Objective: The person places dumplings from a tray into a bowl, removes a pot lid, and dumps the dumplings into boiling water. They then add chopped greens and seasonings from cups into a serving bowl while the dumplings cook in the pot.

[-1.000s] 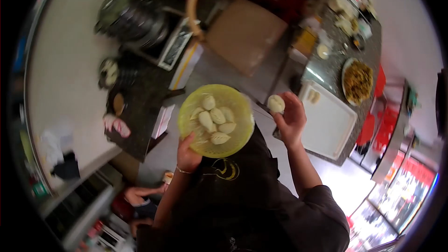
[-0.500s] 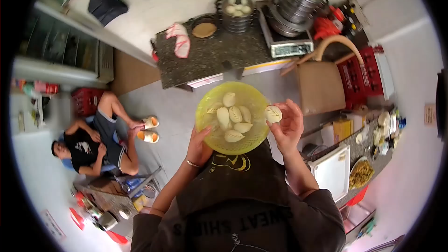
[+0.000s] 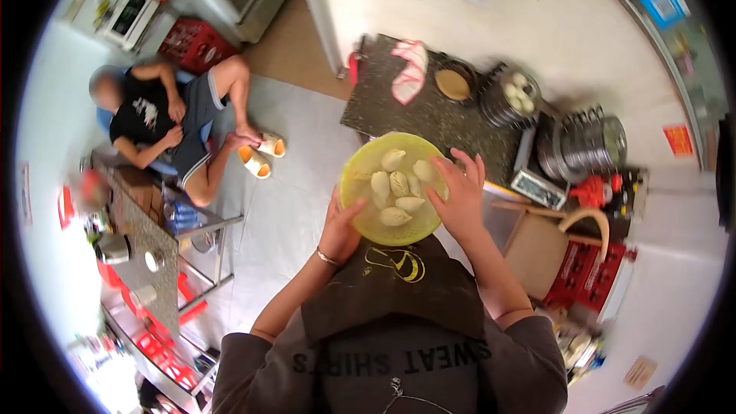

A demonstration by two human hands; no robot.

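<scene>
A round yellow-green basket [image 3: 360,218] is held in front of my dark apron. Several pale pleated dumplings [image 3: 395,217] lie inside it. My left hand [image 3: 342,224] grips the basket's lower left rim, thumb over the edge. At the right rim is my right hand [image 3: 461,195], its fingers spread and curved over the edge. A dumpling [image 3: 423,170] lies in the basket just beside those fingertips, and no dumpling shows between them.
Ahead, a dark stone counter [image 3: 376,92] holds a cloth [image 3: 410,73], a brown round pan [image 3: 452,84], stacked steamers [image 3: 586,146] and a scale [image 3: 538,188]. A chair [image 3: 535,254] stands right. A person [image 3: 157,111] sits at left near a table [image 3: 157,291].
The view has swung toward the seated person on the left. The dumpling formerly in my right hand is out of its fingers, and that hand has come to the basket's right rim.
</scene>
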